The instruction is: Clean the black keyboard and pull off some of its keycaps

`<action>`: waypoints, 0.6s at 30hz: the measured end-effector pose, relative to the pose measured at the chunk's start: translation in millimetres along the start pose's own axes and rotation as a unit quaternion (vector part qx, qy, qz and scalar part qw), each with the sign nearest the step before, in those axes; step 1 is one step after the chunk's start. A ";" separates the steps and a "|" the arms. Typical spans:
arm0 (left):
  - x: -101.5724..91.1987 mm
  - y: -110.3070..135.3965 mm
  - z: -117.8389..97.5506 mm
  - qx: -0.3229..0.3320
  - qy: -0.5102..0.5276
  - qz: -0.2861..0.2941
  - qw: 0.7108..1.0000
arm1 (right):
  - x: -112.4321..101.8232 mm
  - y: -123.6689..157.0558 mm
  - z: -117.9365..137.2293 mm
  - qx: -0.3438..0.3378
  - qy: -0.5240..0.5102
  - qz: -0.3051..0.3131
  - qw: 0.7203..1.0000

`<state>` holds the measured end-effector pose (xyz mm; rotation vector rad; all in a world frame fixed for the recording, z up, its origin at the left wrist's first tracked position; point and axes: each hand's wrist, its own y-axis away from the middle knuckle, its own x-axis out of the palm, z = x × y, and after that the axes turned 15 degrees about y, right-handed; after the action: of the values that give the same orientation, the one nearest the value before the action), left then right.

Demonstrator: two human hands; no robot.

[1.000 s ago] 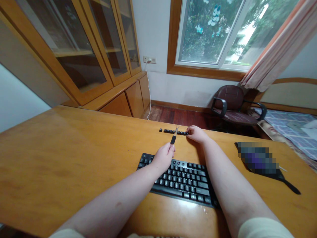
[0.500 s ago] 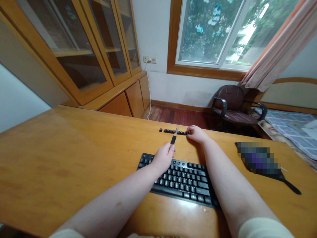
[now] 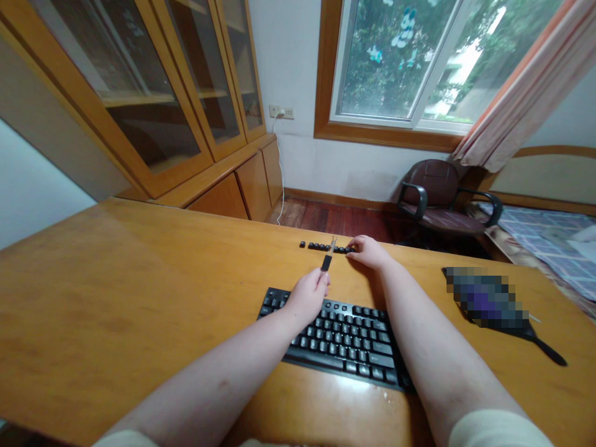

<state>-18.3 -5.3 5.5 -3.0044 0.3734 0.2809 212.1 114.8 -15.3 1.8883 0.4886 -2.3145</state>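
A black keyboard lies on the wooden desk in front of me. My left hand hovers over its upper left part, closed round a small keycap puller with a black grip and wire prongs pointing away from me. Beyond the keyboard, a row of loose black keycaps lines the desk's far edge. My right hand rests at the right end of that row, fingers curled and touching the last keycaps; whether it pinches one is hidden.
A black object with a long handle, partly blurred, lies on the desk at the right. Past the desk stand a brown office chair, a bed and wooden glass-door cabinets on the left.
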 end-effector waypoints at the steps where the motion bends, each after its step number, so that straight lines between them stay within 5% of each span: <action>1: -0.1 0.0 -0.5 0.000 -0.001 0.000 1.000 | 0.1 -0.3 2.1 -0.001 0.001 -0.003 1.000; 18: 0.2 -0.8 0.3 -0.003 0.004 0.000 1.000 | 11.1 -5.8 16.4 -0.022 0.030 -0.020 0.999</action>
<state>-17.9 -4.5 5.2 -3.0123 0.3747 0.2707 192.7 116.3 -22.2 1.9510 0.5843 -2.2559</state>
